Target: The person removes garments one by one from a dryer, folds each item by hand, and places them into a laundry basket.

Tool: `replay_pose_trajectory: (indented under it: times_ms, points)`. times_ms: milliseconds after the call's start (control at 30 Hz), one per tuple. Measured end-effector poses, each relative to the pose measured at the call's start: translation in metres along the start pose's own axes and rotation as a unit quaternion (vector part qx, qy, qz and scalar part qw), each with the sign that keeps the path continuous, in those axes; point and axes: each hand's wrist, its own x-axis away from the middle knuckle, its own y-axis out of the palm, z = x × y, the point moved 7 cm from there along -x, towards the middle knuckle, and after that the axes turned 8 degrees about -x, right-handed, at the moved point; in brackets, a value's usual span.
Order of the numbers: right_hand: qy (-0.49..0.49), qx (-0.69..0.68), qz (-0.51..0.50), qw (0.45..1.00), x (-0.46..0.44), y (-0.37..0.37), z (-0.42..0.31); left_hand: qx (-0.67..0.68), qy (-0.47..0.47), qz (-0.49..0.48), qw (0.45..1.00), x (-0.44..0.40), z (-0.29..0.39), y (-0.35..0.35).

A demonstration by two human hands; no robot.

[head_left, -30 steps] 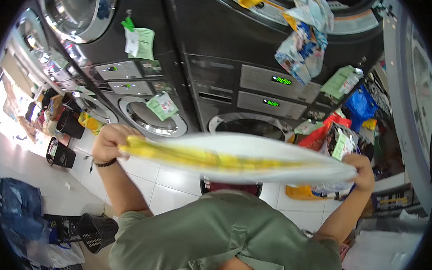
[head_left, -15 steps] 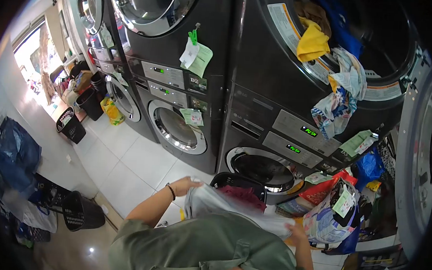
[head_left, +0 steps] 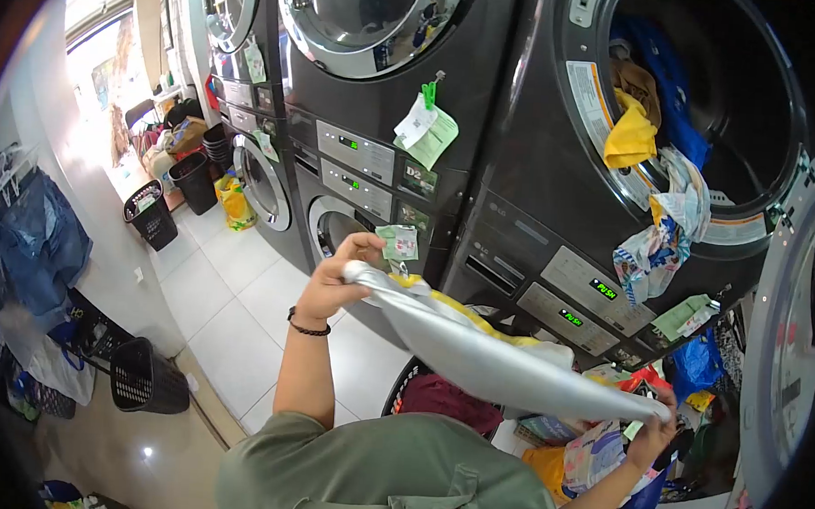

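Observation:
A pale grey-white cloth [head_left: 485, 360] with some yellow along its far side is stretched between my two hands. My left hand [head_left: 340, 279] pinches one end, in front of the lower machines. The other end is gripped by my right hand [head_left: 654, 428], lower down at the right. Beneath the cloth stands a black basket [head_left: 399, 388] with maroon fabric [head_left: 446, 402] in it. At the upper right, a yellow cloth [head_left: 631, 135] and a patterned cloth [head_left: 659, 245] hang out of an open dryer [head_left: 577, 97].
Filled bags [head_left: 590, 458] stand on the floor at the right, near the open dryer door [head_left: 790, 339]. Black baskets [head_left: 147, 384] are at the left, by hanging blue clothes [head_left: 35, 235]. More baskets [head_left: 151, 218] and a yellow bag [head_left: 235, 203] stand farther back.
From a lowered position half a second ago, both hands have risen with the cloth, which is now taut and slanting down to the right. The view has shifted, with the machines farther right.

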Motion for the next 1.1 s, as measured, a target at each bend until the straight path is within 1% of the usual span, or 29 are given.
replay_pose_trajectory:
  times_ms: [33,67,100,133,167,233,267,300,333,367,433,467,500,567,600,633,667,700,767,800,833,867,900,933,967,1033,1100]
  points:
    - [-0.03,-0.152,0.03,0.987,-0.004,0.014,-0.017,0.083,0.014,0.027,0.996,-0.008,0.023,0.003]
    - [0.001,-0.195,0.023,0.981,-0.008,0.011,-0.012,0.165,0.025,0.054,0.985,-0.012,0.035,0.0]
    - [0.034,-0.237,0.014,0.971,-0.015,0.002,-0.003,0.141,0.016,-0.011,0.99,-0.022,0.033,-0.002]
    - [0.067,-0.28,0.004,0.957,-0.022,-0.002,0.006,0.077,-0.056,0.016,0.995,-0.033,0.019,-0.005]
    - [0.08,-0.296,0.025,0.951,-0.037,0.005,0.017,0.012,-0.128,0.046,0.991,-0.044,0.004,-0.002]
    - [0.126,-0.192,0.114,0.966,-0.06,0.043,0.027,-0.096,-0.166,0.05,0.98,-0.069,-0.021,0.016]
    - [0.14,-0.15,0.139,0.969,-0.061,0.073,0.016,-0.105,-0.167,0.033,0.98,-0.068,-0.047,0.03]
    - [0.154,-0.109,0.127,0.974,-0.054,0.099,0.013,-0.114,-0.169,0.014,0.979,-0.066,-0.067,0.042]
    - [0.167,-0.068,0.116,0.977,-0.046,0.121,0.013,-0.205,-0.118,-0.016,0.972,-0.062,-0.058,0.06]
    - [0.178,-0.025,0.106,0.978,-0.034,0.141,0.014,-0.293,-0.068,-0.05,0.952,-0.049,-0.043,0.082]
    - [0.135,0.073,0.009,0.988,0.005,0.186,0.02,-0.29,-0.023,-0.201,0.935,-0.015,-0.015,0.129]
    - [0.163,-0.03,-0.047,0.985,0.028,0.215,0.025,-0.227,0.026,-0.214,0.95,0.007,-0.01,0.152]
    - [0.189,-0.133,-0.1,0.968,0.05,0.241,0.023,-0.161,0.074,-0.228,0.957,0.03,-0.005,0.173]
    - [0.316,-0.207,-0.17,0.91,0.074,0.275,0.01,-0.141,-0.029,-0.252,0.957,0.062,-0.013,0.195]
    - [0.362,-0.19,-0.169,0.897,0.08,0.27,0.023,-0.143,-0.054,-0.276,0.949,0.07,-0.022,0.2]
    - [0.268,-0.103,-0.208,0.935,0.073,0.266,0.017,-0.143,-0.079,-0.298,0.94,0.075,-0.032,0.203]
    - [0.168,-0.012,-0.245,0.955,0.066,0.263,0.007,-0.157,-0.064,-0.324,0.931,0.081,-0.036,0.206]
    - [0.065,0.08,-0.276,0.956,0.061,0.264,-0.005,-0.127,-0.055,-0.342,0.929,0.079,-0.04,0.206]
    - [0.042,0.239,-0.428,0.871,0.074,0.262,0.027,-0.052,-0.043,-0.39,0.918,0.083,-0.054,0.212]
    - [0.117,0.297,-0.499,0.805,0.089,0.243,0.077,-0.083,-0.074,-0.352,0.929,0.078,-0.068,0.207]
    - [0.194,0.346,-0.561,0.727,0.112,0.222,0.124,-0.113,-0.104,-0.316,0.936,0.073,-0.087,0.201]
    - [0.235,0.331,-0.494,0.769,0.111,0.212,0.141,-0.098,-0.141,-0.288,0.942,0.074,-0.116,0.195]
    - [0.274,0.316,-0.422,0.804,0.104,0.2,0.15,-0.157,-0.152,-0.265,0.939,0.074,-0.139,0.187]
    - [0.209,0.317,-0.375,0.846,0.089,0.199,0.143,-0.194,-0.208,-0.289,0.914,0.073,-0.153,0.179]
    - [0.146,0.32,-0.33,0.876,0.082,0.199,0.134,-0.207,-0.24,-0.251,0.915,0.072,-0.162,0.173]
    - [0.091,0.308,-0.244,0.915,0.069,0.201,0.113,-0.154,-0.257,-0.25,0.921,0.079,-0.192,0.17]
    - [0.11,0.273,-0.23,0.928,0.066,0.203,0.101,-0.149,-0.132,-0.205,0.958,0.068,-0.165,0.166]
